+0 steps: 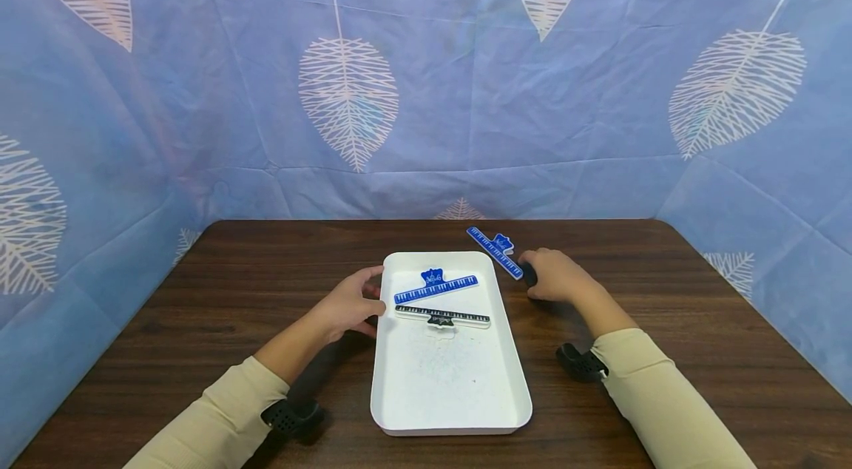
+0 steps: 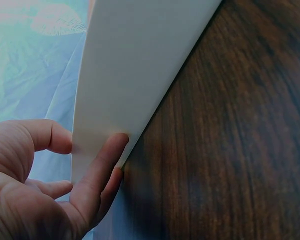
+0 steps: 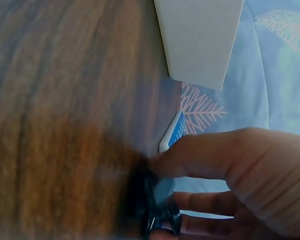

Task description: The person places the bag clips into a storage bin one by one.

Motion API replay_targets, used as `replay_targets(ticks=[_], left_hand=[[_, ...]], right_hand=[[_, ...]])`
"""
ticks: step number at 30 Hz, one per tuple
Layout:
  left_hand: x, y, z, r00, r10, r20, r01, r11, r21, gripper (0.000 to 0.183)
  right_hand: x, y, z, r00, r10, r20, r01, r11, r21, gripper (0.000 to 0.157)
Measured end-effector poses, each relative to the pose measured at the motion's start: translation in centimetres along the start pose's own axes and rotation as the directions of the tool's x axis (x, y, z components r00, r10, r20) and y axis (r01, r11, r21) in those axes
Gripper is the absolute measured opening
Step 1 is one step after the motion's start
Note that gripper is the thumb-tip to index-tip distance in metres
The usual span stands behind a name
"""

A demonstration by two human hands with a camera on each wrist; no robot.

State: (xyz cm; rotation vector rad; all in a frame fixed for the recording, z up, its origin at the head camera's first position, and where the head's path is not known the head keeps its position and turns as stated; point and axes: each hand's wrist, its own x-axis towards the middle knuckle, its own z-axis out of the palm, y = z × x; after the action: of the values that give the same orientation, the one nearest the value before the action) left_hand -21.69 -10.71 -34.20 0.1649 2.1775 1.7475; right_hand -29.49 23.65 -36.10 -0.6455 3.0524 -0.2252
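Observation:
A white tray (image 1: 452,387) lies on the table. Inside it are a blue clip (image 1: 435,290) with a piano-key bar and a black-and-white clip (image 1: 442,316) of the same style. My left hand (image 1: 347,305) touches the tray's left side, its fingers spread against the rim and outer wall, as the left wrist view shows. On the table at the tray's upper right lies another blue piano-key clip (image 1: 494,252). Just right of that clip, my right hand (image 1: 555,275) pinches a black clip (image 3: 159,200), mostly hidden by the fingers and blurred.
The dark wooden table (image 1: 266,254) has its back edge beyond the tray. A blue leaf-patterned cloth (image 1: 433,84) hangs behind it and along both sides. Black bands (image 1: 293,416) sit at both wrists, over beige sleeves.

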Motion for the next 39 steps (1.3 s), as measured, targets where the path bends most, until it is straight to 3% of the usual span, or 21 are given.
replay_targets(ticks=[9, 18, 39], left_hand=[[0.8, -0.8, -0.1, 1.000, -0.010, -0.001, 0.010, 1.000, -0.001, 0.071], [2.2, -2.6, -0.6, 1.000, -0.009, -0.016, 0.009, 1.000, -0.013, 0.072], [2.3, -2.7, -0.6, 1.000, -0.007, -0.013, 0.006, 0.999, -0.032, 0.073]], right_hand=[[-0.6, -0.4, -0.5, 0.997, 0.028, 0.078, -0.026, 0.999, -0.028, 0.052], [-1.2, -0.1, -0.4, 0.997, 0.006, 0.077, -0.002, 0.999, -0.049, 0.054], [-2.4, 0.2, -0.5, 0.994, -0.040, 0.098, 0.040, 0.999, -0.002, 0.057]])
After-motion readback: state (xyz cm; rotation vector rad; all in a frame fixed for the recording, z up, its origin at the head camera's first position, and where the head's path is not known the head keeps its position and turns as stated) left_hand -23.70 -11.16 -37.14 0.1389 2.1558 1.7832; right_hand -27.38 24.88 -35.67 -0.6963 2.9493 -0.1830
